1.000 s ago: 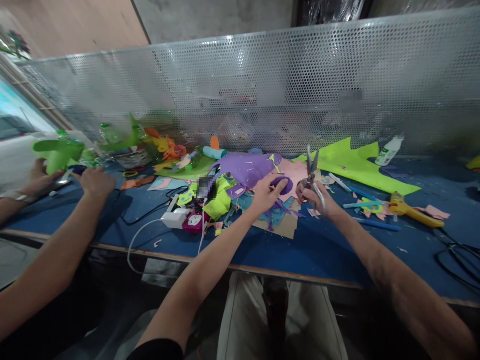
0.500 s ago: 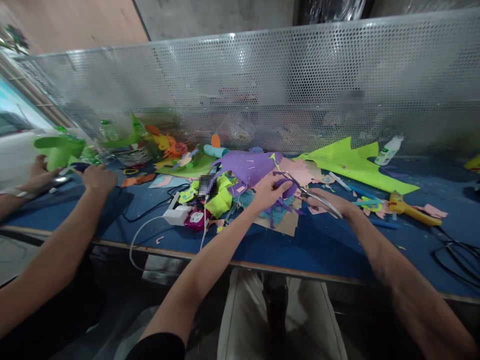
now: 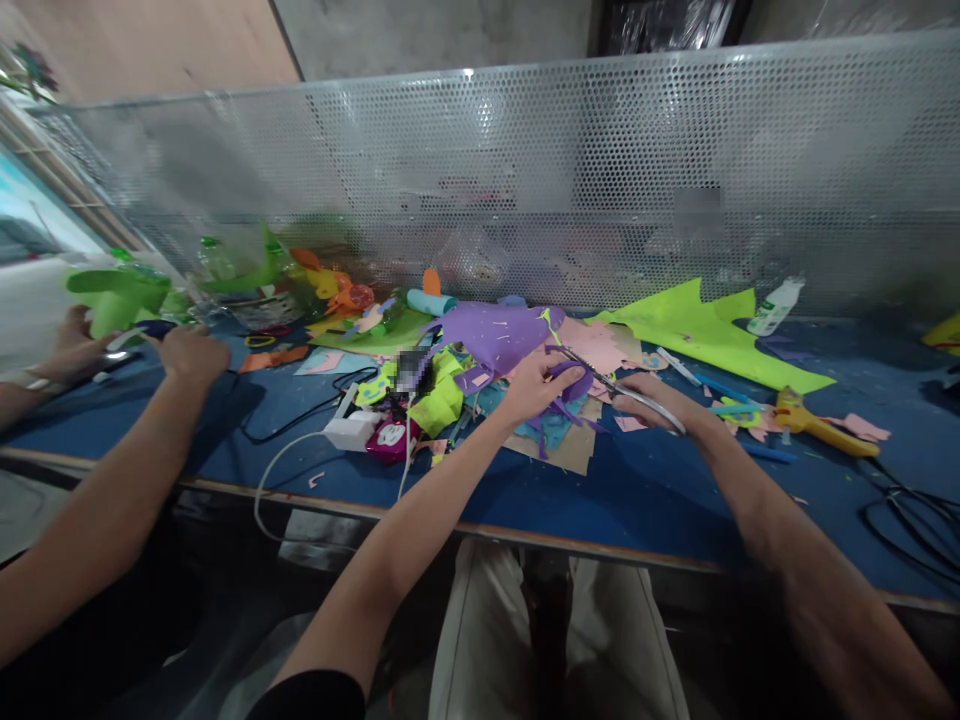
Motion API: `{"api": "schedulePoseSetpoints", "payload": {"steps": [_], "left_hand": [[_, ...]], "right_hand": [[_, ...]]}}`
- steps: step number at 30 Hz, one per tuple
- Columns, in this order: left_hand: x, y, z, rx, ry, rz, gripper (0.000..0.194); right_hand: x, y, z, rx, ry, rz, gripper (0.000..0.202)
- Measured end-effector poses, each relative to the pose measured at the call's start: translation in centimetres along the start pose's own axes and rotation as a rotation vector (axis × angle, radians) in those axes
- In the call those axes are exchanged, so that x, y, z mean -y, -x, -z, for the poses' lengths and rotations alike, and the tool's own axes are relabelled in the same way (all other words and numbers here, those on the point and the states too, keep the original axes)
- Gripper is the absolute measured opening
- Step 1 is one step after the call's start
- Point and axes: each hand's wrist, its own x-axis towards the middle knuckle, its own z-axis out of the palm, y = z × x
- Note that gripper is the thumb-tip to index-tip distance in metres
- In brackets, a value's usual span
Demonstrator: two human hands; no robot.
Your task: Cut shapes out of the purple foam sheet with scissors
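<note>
My left hand [image 3: 536,385] grips a small purple foam piece [image 3: 574,378] over a heap of scraps near the table's middle. To its right, my right hand [image 3: 651,402] is closed around metal scissors [image 3: 600,375], whose blades point left and lie at the edge of the purple piece. A larger purple sheet [image 3: 491,332] rests just behind my left hand. Under both hands lie teal, purple and pink scraps and a brown sheet [image 3: 559,452]. Pink foam [image 3: 600,340] spreads behind the scissors.
On the right are a yellow glue gun [image 3: 825,425], a lime sheet [image 3: 720,330] and a white bottle [image 3: 778,306]. A white adapter [image 3: 351,431] with a cable stands left of centre. Another person's hands [image 3: 191,350] hold green material at far left. A perforated metal panel [image 3: 480,180] runs behind.
The scissor blades have drawn closer together at the purple piece, with a slight shift of my right hand. My left hand has stayed nearly still.
</note>
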Motion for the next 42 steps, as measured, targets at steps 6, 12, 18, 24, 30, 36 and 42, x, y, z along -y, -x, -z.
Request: {"api": "schedulePoseSetpoints", "payload": {"steps": [6, 12, 18, 24, 30, 36, 42], "left_hand": [[1.1, -0.3, -0.5, -0.028, 0.036, 0.064, 0.042], [1.5, 0.0, -1.0, -0.034, 0.283, 0.227, 0.048], [1.1, 0.1, -1.3, 0.011, 0.127, 0.207, 0.043], [1.5, -0.2, -1.3, 0.020, 0.107, 0.160, 0.036], [1.7, -0.2, -1.3, 0.060, -0.011, 0.110, 0.034], [2.3, -0.6, -1.4, 0.023, -0.126, 0.000, 0.036], [2.2, -0.6, -1.3, -0.044, -0.106, -0.034, 0.034]], "right_hand": [[-2.1, -1.1, 0.7, -0.323, 0.359, 0.043, 0.040], [-3.0, -1.1, 0.2, -0.266, 0.312, 0.056, 0.033], [-1.8, -2.0, -2.1, -0.461, -0.156, 0.084, 0.031], [-1.6, -3.0, -3.6, -0.508, -0.502, 0.063, 0.039], [-1.7, -3.0, -3.8, -0.590, -0.504, 0.105, 0.039], [-1.3, -2.9, -3.9, -0.611, -0.467, 0.131, 0.037], [-1.4, -2.8, -3.6, -0.656, -0.450, 0.121, 0.034]]}}
